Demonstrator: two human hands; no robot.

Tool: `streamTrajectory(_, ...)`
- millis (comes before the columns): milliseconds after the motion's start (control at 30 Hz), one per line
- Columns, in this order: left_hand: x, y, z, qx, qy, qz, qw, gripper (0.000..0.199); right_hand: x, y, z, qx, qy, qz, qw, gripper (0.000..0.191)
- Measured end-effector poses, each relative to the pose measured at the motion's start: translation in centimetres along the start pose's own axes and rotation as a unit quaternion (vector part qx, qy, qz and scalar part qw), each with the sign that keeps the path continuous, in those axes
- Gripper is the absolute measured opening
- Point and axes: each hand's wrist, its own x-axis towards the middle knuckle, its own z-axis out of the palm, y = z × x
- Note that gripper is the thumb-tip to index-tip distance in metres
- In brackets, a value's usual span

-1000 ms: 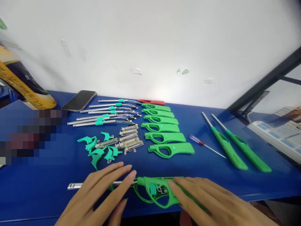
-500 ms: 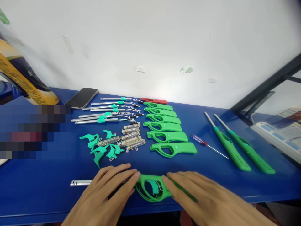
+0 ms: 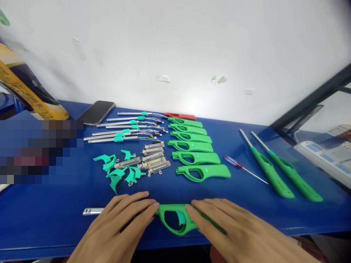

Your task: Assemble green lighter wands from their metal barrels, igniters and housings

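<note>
A green long-necked lighter [image 3: 175, 210] lies near the table's front edge, metal tube [image 3: 93, 211] to the left. My left hand [image 3: 123, 223] is closed over the neck end of its casing, fingertips pressing the green shell. My right hand [image 3: 222, 223] grips the handle, thumb and fingers along its edges. A teal trigger [image 3: 181, 218] shows in the handle's opening. Beyond my hands lie several loose teal triggers [image 3: 116, 179], clear fuel tanks [image 3: 159, 167], green handle shells [image 3: 211, 171] and metal tubes with wires [image 3: 113, 139].
A screwdriver [image 3: 241, 167] and two whole green lighters [image 3: 271, 173] lie to the right. A phone [image 3: 97, 112] and a yellow bottle [image 3: 41, 98] are at the back left. A red shell [image 3: 182, 116] lies by the wall.
The two halves of the lighter's casing appear pressed closer together. The trigger now shows less in the opening, and the wires there are out of sight. Both hands have shifted slightly left.
</note>
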Motion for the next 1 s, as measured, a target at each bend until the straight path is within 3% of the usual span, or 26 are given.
streamTrajectory(300, 0.8, 0.1, -0.3, -0.044, 0.032, -0.023, 0.998, 0.035, 0.5, 0.2, 0.1, 0.016, 0.011, -0.001, 1.0, 0.049)
streamTrajectory(500, 0.8, -0.5, -0.3, -0.072, 0.037, 0.011, 0.997, 0.034, 0.1, 0.3, 0.5, 0.036, -0.012, 0.007, 0.999, 0.053)
streamTrajectory(600, 0.9, 0.0, -0.1, -0.087, 0.05, -0.019, 0.995, 0.038, -0.4, 0.1, 0.9, 0.038, -0.021, 0.018, 0.999, 0.054)
streamTrajectory(833, 1.4, 0.4, -0.3, -0.089, 0.057, -0.009, 0.994, 0.051, -1.9, -1.1, 1.8, 0.04, -0.002, 0.055, 0.998, 0.055)
streamTrajectory(1000, 1.6, 0.2, -0.3, -0.077, 0.053, -0.004, 0.996, 0.046, -2.7, -1.6, 3.3, 0.067, 0.06, 0.1, 0.991, 0.046)
